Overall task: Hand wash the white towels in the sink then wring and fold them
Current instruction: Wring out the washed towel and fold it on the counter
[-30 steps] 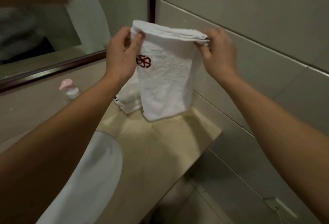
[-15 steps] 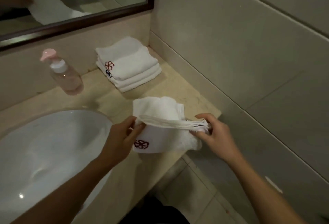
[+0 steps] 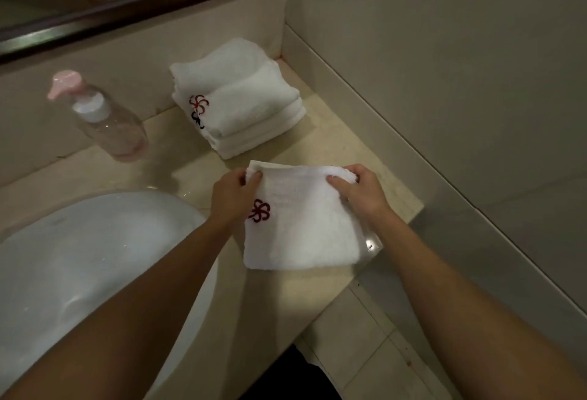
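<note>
A white towel (image 3: 305,234) with a red emblem lies folded flat on the beige counter (image 3: 346,145), to the right of the sink. My left hand (image 3: 233,193) pinches its far left corner. My right hand (image 3: 359,190) pinches its far right corner, fingers curled over the folded edge. Behind it, against the back wall, sits a stack of folded white towels (image 3: 241,97) with red and dark emblems. The white sink basin (image 3: 95,253) fills the lower left, partly covered by my left forearm.
A clear pump bottle (image 3: 104,120) with a pink top stands at the back of the counter, left of the stack. A dark-framed mirror (image 3: 143,2) hangs above. The tiled wall (image 3: 444,66) bounds the counter on the right; the counter ends just right of the towel.
The towel hung in the air from both hands a second ago. It has come down onto the counter and now lies flat, folded over, with both hands still at its far corners.
</note>
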`<state>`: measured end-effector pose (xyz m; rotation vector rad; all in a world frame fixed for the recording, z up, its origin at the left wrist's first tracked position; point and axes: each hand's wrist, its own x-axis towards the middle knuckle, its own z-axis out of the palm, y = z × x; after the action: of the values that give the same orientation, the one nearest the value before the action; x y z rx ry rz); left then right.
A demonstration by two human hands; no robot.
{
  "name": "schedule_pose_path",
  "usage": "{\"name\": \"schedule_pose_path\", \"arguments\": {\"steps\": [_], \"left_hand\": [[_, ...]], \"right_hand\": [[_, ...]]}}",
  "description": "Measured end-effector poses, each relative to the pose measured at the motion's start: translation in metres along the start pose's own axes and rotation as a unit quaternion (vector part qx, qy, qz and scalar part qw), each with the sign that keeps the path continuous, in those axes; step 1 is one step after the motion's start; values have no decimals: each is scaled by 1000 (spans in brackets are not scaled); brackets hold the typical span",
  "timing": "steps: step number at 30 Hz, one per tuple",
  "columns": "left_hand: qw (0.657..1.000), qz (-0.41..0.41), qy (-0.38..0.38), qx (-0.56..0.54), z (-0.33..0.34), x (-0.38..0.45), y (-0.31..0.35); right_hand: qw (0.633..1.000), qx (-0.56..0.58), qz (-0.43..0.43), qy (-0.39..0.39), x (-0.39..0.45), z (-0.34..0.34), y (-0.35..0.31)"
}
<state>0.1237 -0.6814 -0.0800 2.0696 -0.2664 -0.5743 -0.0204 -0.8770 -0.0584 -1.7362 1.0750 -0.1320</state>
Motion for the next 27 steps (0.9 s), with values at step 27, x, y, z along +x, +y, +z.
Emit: {"name": "schedule_pose_path", "arguments": {"steps": [27], "left_hand": [[978, -59, -140, -141, 5, -35, -26]], "right_hand": [[993, 58, 106, -7, -30, 25, 9]]}}
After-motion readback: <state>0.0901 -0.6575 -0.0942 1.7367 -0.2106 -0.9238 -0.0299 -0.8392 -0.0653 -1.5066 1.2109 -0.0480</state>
